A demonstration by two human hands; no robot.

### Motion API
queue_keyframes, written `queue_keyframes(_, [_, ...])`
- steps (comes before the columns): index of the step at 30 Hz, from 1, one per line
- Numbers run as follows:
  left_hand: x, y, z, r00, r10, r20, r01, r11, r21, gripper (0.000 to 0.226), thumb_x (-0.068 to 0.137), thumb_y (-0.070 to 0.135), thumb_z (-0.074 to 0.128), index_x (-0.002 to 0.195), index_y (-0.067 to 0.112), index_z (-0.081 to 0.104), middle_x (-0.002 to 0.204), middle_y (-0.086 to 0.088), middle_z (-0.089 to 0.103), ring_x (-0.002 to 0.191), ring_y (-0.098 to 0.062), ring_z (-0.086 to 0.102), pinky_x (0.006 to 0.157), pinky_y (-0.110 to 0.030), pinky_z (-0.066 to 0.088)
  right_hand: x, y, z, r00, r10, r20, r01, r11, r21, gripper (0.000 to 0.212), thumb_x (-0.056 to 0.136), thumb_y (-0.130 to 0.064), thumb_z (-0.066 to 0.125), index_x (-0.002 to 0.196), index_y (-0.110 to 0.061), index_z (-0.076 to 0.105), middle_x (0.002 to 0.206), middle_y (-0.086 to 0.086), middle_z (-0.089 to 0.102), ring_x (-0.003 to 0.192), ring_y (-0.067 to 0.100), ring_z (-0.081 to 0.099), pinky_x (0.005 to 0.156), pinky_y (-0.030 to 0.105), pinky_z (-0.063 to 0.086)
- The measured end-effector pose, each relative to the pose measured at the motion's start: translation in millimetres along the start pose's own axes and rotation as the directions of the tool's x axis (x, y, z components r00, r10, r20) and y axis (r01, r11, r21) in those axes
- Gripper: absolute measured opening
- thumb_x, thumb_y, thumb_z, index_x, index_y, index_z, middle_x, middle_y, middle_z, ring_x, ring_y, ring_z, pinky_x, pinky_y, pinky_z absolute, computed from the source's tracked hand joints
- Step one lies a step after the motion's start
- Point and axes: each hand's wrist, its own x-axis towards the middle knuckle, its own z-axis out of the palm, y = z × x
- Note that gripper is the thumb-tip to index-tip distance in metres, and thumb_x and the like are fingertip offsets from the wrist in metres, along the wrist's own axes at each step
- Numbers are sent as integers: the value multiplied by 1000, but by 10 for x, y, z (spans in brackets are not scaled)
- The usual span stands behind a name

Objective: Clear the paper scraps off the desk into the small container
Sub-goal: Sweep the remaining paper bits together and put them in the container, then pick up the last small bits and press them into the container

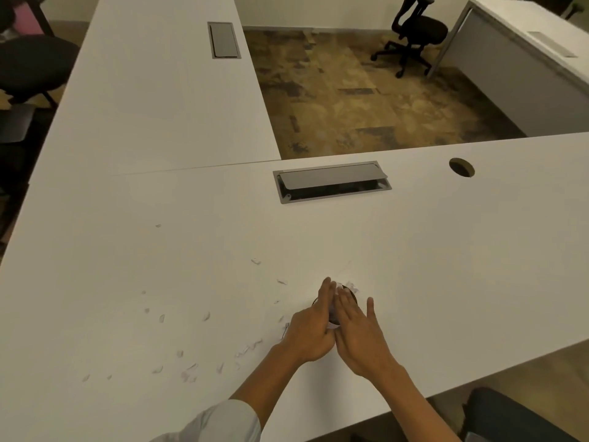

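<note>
- Both hands are over the white desk (430, 250), side by side, and they cover nearly all of the small container (352, 293); only a dark sliver of its rim peeks out past the fingertips.
- Left hand (310, 330): fingers straight and held together, the palm turned toward the other hand. Whether it grips the container underneath, I cannot tell.
- Right hand (358, 334): fingers flat and close, thumb sticking out to the right, nothing visibly pinched.
- A few pale bits show in the gap between the two hands and at the container's far rim; too blurred to say whether they are inside it or on the rim.
- Paper scraps (188, 373) lie scattered to the left of the hands, small and faint against the white top, some barely readable as more than smudges. One stray (256, 261) sits farther out, beyond the hands and to the left.
- The left forearm ends in a light sleeve (229, 422), cut off by the bottom edge; the right forearm runs out of frame at the bottom too.
- The near desk edge slants up to the right just beside the right forearm; a dark seat (510, 416) shows below it.
- Beyond the hands, bare desk runs to a cable tray (331, 181) with its flap ajar and a round grommet hole (461, 167) to the right.
- Right of the hands the surface is open all the way across.
- A second desk wing (153, 90) joins on the far left; an office chair (414, 33) stands well apart on the carpet.
</note>
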Motion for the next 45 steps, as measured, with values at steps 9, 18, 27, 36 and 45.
queue_keyframes(9, [-86,-98,-153,1000,-25,-10,24,996,-82,89,75,30,48,149,31,-2,153,3,37,106,-24,64,95,-33,51,108,52,111,994,-22,107,43,979,-198,65,95,-45,23,153,-17,16,160,7,17,149,20,10,114,59,-18])
queue_keyframes(18, [-191,-185,-166,998,-31,-58,23,991,-131,82,75,25,51,144,40,10,145,7,46,123,-20,54,95,-35,52,102,173,-287,886,237,-399,-64,914,399,25,81,-10,66,104,-16,72,103,-1,75,91,16,70,104,34,44])
queue_keyframes(27, [-386,-420,-178,994,-72,-83,59,986,-156,82,75,20,52,145,40,14,153,15,33,128,-11,49,101,-31,48,566,821,-42,947,308,-88,-252,887,388,51,85,6,54,134,-6,52,139,11,54,128,30,49,106,42,41])
queue_keyframes(36, [-1101,-1125,-437,909,-231,-348,218,973,-75,55,83,6,62,134,15,45,142,-2,47,132,-20,45,108,-28,33,208,644,624,975,220,-29,-214,968,133,53,88,-3,51,140,-9,46,145,7,46,137,28,36,97,37,48])
queue_keyframes(45, [-2150,-1916,-643,697,-581,-421,689,705,167,112,55,62,61,148,11,23,158,-21,10,146,-40,1,118,-53,10,-376,-656,1387,951,308,-15,-269,852,448,68,99,-41,40,153,-9,12,162,7,8,149,16,-3,121,37,1])
